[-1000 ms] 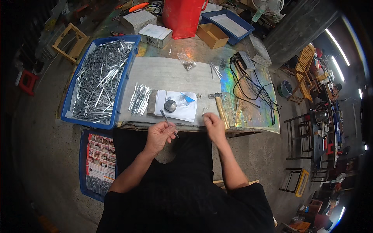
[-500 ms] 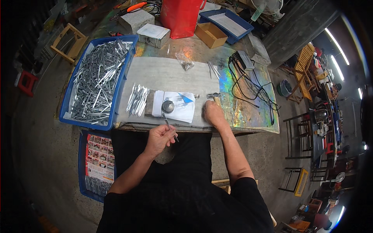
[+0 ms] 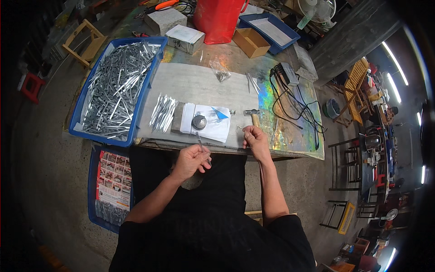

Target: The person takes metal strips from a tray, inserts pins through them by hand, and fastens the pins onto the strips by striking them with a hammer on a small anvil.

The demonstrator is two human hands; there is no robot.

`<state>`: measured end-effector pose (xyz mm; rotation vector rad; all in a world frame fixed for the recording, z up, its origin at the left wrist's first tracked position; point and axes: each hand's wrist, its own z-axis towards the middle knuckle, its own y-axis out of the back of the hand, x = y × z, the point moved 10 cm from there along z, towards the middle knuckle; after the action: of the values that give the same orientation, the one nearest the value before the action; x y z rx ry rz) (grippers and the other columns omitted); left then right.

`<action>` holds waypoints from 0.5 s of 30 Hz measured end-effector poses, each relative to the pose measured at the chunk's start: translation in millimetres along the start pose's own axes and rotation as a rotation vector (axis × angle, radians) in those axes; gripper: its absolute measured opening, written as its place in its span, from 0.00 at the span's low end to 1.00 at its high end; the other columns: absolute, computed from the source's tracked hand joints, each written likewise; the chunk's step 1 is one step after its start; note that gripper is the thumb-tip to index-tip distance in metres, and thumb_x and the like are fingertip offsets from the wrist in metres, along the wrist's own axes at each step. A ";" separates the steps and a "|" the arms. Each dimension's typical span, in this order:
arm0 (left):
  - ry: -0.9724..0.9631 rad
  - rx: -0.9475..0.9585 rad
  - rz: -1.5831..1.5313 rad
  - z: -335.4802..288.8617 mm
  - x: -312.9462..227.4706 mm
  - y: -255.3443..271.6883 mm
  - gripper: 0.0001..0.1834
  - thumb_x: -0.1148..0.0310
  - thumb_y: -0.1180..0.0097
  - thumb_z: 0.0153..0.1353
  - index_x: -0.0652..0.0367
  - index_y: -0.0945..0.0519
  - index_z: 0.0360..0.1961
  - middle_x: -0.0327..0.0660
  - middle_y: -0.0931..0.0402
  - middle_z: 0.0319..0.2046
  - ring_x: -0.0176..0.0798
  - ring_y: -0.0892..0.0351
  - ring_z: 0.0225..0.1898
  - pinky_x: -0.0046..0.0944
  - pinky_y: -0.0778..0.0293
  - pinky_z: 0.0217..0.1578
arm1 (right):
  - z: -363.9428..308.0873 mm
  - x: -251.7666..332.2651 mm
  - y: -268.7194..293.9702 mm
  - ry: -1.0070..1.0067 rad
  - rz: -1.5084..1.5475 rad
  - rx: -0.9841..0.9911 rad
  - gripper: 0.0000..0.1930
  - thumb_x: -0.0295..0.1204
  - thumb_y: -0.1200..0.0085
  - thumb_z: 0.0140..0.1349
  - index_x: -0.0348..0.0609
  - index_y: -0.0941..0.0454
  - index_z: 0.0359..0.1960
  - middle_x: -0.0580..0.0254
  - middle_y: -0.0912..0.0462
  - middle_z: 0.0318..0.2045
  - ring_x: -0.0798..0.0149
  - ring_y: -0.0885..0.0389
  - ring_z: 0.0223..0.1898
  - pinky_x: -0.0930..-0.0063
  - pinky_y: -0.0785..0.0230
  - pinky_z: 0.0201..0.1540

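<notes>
My left hand (image 3: 191,162) is closed on a slim grey metal strip (image 3: 200,144), which slants up toward the table's front edge. My right hand (image 3: 256,141) pinches something small and thin at its fingertips, too small to name. It is just in front of a hammer (image 3: 252,112), whose wooden handle points toward that hand. Between the hands, a round dark metal block (image 3: 199,122) rests on white paper sheets (image 3: 217,130) with a blue triangle on them. To their left lies a row of shiny metal strips (image 3: 163,112).
A blue tray (image 3: 77,129) heaped with metal strips stands at the left; another blue bin (image 3: 92,199) sits lower down. Farther back are a small plastic bag (image 3: 220,72), a cardboard box (image 3: 250,43) and a red container (image 3: 217,20). Black cables (image 3: 294,99) coil at the right.
My right hand has drawn back toward me from beside the hammer, and its fingertips now pinch a small thin thing. My left hand keeps the metal strip. The view has shifted slightly.
</notes>
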<state>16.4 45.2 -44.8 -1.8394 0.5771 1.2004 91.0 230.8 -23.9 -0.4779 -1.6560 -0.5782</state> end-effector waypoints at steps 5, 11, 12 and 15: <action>-0.017 0.050 0.051 -0.1 -0.8 -5.8 0.07 0.72 0.52 0.55 0.66 0.29 0.32 0.41 0.27 0.25 0.29 0.25 0.22 0.21 0.30 0.16 | -19.1 8.3 -31.1 -0.046 0.248 0.138 0.04 0.25 0.56 0.56 0.38 0.34 0.27 0.66 0.31 0.17 0.74 0.33 0.16 0.83 0.38 0.19; -0.069 0.071 0.072 -2.9 -11.2 -15.4 0.07 0.70 0.52 0.55 0.65 0.27 0.30 0.35 0.29 0.21 0.23 0.30 0.21 0.20 0.33 0.18 | -44.2 14.5 -74.6 -0.076 0.383 0.225 0.07 0.30 0.52 0.56 0.40 0.33 0.26 0.67 0.31 0.18 0.76 0.35 0.16 0.84 0.41 0.18; -0.068 0.065 0.071 -2.6 -11.3 -15.9 0.07 0.70 0.52 0.55 0.65 0.27 0.30 0.35 0.29 0.21 0.23 0.30 0.21 0.20 0.33 0.18 | -47.3 15.0 -79.5 -0.079 0.383 0.230 0.07 0.30 0.52 0.56 0.40 0.33 0.26 0.67 0.31 0.18 0.76 0.35 0.16 0.84 0.41 0.18; -0.088 0.072 0.054 -1.9 -12.7 -15.1 0.07 0.71 0.51 0.55 0.65 0.28 0.31 0.38 0.28 0.23 0.25 0.28 0.21 0.21 0.32 0.18 | -56.1 19.9 -92.3 -0.057 0.264 0.227 0.09 0.31 0.55 0.58 0.41 0.34 0.23 0.72 0.35 0.16 0.79 0.40 0.16 0.87 0.47 0.18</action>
<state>23.1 50.9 -27.0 -1.7115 0.6157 1.2740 75.5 123.4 -7.3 -0.5388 -1.6550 -0.1808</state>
